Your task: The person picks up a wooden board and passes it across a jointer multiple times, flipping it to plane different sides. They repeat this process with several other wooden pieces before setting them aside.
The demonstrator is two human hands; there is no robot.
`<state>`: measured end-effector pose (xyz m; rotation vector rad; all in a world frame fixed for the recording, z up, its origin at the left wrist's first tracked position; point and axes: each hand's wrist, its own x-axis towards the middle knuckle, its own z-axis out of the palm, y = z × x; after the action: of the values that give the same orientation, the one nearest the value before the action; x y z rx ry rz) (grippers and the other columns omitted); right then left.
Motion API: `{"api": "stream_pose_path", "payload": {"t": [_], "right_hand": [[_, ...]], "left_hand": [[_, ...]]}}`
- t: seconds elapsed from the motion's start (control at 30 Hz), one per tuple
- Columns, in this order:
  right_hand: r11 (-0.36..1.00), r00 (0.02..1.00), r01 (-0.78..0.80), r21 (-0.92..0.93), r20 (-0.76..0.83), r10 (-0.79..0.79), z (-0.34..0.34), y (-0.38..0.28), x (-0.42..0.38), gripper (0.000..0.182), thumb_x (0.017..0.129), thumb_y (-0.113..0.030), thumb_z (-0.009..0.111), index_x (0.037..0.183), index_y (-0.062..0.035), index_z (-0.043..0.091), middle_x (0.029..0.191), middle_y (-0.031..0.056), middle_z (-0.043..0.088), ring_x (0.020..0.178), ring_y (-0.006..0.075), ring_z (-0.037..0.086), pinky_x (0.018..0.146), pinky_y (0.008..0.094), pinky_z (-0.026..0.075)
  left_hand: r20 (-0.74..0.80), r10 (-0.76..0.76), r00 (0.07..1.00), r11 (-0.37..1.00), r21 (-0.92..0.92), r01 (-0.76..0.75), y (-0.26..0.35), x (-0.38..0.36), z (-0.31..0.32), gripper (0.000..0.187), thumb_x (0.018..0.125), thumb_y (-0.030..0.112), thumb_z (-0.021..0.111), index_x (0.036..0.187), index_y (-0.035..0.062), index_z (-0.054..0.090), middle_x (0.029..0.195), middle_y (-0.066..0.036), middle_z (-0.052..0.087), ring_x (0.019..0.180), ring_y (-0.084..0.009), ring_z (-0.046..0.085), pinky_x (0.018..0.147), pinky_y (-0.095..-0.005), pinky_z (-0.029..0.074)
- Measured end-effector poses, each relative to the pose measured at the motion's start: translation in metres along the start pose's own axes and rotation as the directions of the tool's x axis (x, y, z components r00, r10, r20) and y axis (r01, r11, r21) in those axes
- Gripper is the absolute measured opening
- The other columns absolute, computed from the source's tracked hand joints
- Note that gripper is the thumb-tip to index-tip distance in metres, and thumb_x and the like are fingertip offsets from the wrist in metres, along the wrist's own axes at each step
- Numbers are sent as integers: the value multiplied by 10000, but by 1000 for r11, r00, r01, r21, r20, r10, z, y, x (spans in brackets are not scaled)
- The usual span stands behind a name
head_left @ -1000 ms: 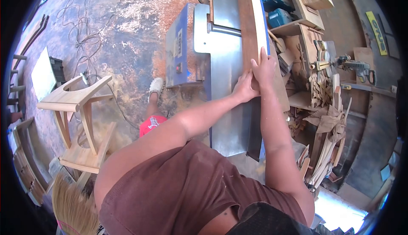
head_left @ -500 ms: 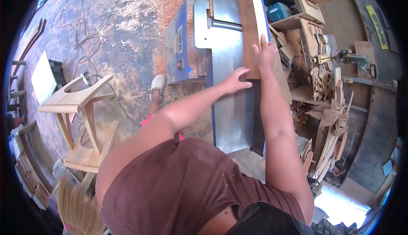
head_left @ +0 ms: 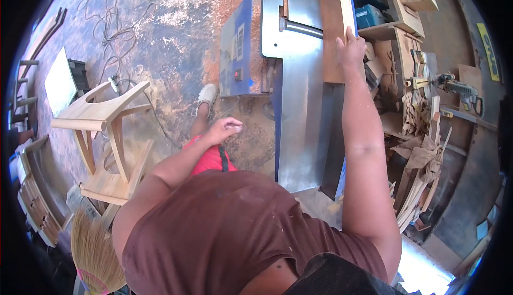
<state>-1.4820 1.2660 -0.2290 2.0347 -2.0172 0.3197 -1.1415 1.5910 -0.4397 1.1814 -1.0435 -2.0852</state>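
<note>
A long wooden board lies on the metal bed of a jointer, against its blue-edged fence. My right hand is on the near end of the board, thumb on its left side, a finger stretched along its pale upper edge and the others bent over the far side. My left hand is off the machine, in the air near my red shorts. Its fingers are loosely bent and apart, with nothing in them. The jointer's blue cabinet has a red switch and stands ahead of the left hand.
Wooden stools stand stacked at the left, with a straw broom below them. A cable winds over the shaving-strewn floor. At the right, a wooden shelf holds teal cases, beside wood offcuts.
My left hand has come off the jointer and board, moving left and back toward my body. My right hand stays on the board, its fingers now more bent. The view has shifted slightly.
</note>
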Motion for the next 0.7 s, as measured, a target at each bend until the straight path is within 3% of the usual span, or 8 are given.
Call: {"api": "stream_pose_path", "payload": {"t": [0.13, 0.2, 0.37, 0.6, 0.7], "right_hand": [[998, 998, -36, 42, 43, 34, 0, -3, 9, 592, 825, -300, 716, 1383, -194, 548, 1180, 255, 538, 1136, 418, 482, 998, 479, 404], [999, 1000, 21, 42, 7, -21, 4, -1, 16, 586, 828, -298, 712, 1381, -190, 550, 1188, 266, 535, 1138, 427, 481, 1006, 477, 402], [1000, 999, 10, -7, 33, -10, 10, -1, 31, 595, 818, -368, 708, 1371, -208, 560, 1179, 266, 541, 1126, 434, 502, 989, 472, 429], [995, 999, 2, -95, 47, 3, 18, -2, 52, 632, 813, -450, 702, 1382, -214, 559, 1140, 251, 612, 1113, 415, 551, 986, 474, 455], [990, 996, 75, -117, 48, -70, 32, 11, 70, 645, 816, -461, 693, 1387, -196, 554, 1150, 255, 618, 1121, 410, 549, 994, 477, 448]], "left_hand": [[-114, -13, 993, 999, -42, 9, -48, -2, -31, 287, 934, 144, 659, 1180, 2, 616, 1005, -49, 679, 858, -79, 632, 757, -239, 509], [-242, 71, 968, 990, -101, -98, -57, -2, -37, 301, 909, 182, 698, 1153, 16, 642, 973, -29, 688, 857, -73, 634, 692, -223, 492], [-294, -71, 953, 995, -93, 45, -60, -7, -54, 310, 937, 227, 657, 1178, 35, 623, 1005, -40, 694, 904, -104, 662, 694, -242, 498], [-407, -144, 902, 988, -110, 108, -87, -15, -74, 318, 920, 256, 677, 1179, 77, 629, 969, -20, 681, 847, -91, 638, 690, -245, 505], [-449, -158, 879, 987, -105, 124, -96, -20, -79, 322, 915, 258, 683, 1183, 85, 632, 966, -15, 672, 844, -87, 626, 689, -251, 507]]}}
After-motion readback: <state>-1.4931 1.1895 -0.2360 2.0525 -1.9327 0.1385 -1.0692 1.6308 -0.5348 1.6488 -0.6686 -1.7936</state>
